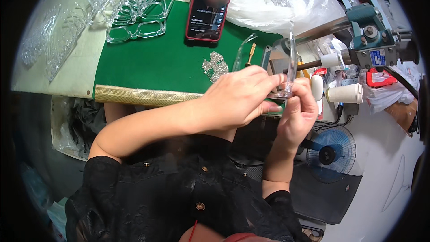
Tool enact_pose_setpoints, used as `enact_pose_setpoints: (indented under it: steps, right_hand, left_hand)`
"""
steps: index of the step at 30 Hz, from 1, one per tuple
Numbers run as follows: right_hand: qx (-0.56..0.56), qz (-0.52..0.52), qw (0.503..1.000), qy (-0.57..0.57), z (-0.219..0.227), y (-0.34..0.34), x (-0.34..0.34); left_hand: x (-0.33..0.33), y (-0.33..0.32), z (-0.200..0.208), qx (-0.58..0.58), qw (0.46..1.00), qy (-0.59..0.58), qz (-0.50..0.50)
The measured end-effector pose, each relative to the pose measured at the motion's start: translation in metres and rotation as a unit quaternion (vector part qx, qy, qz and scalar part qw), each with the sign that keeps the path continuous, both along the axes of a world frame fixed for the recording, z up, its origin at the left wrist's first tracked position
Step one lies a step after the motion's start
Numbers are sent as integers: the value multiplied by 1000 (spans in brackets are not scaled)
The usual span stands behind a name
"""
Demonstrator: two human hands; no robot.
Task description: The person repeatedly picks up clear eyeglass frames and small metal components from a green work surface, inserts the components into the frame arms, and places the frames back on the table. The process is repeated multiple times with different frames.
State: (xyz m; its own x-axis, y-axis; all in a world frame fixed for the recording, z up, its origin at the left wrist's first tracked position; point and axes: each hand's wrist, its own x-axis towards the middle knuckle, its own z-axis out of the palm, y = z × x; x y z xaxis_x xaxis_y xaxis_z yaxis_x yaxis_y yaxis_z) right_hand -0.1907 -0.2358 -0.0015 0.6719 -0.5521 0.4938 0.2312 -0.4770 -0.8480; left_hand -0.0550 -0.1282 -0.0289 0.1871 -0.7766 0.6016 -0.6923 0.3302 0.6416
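Note:
Both hands meet at the right part of the green work mat (148,62). Between them is a clear plastic eyeglasses frame (292,60), one temple arm standing up and another slanting up to the left. My left hand (239,94) is closed on the frame, fingers bent at its hinge area. My right hand (298,112) pinches the same frame from the right, thumb and forefinger together. The exact spot they grip is partly hidden by the fingers. Left of my left hand lies a heap of small silvery metal parts (215,66).
A phone (208,9) in a red case stands at the mat's back. Clear eyeglasses frames (135,31) lie back left, beside plastic bags. A green metal bench machine (369,31) rises on the right, near a screwdriver (252,54), a paper cup (345,94) and a blue fan (330,153).

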Motion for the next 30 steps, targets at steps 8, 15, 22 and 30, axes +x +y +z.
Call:
enact_pose_setpoints:
  steps: [8,15,22,30]
  right_hand:
    - [20,-50,998,-19,19,-59,-20]
    - [48,-116,990,-59,26,-102,-25]
    - [1,-153,984,-87,31,-127,-27]
    - [-99,0,958,-269,184,-117,-41]
  left_hand:
    - [-12,-67,3,-42,994,-101,18]
    - [-29,-116,24,-30,992,-112,40]
    - [-37,-143,23,-42,993,-101,50]
    - [-34,-139,19,-32,995,-73,62]
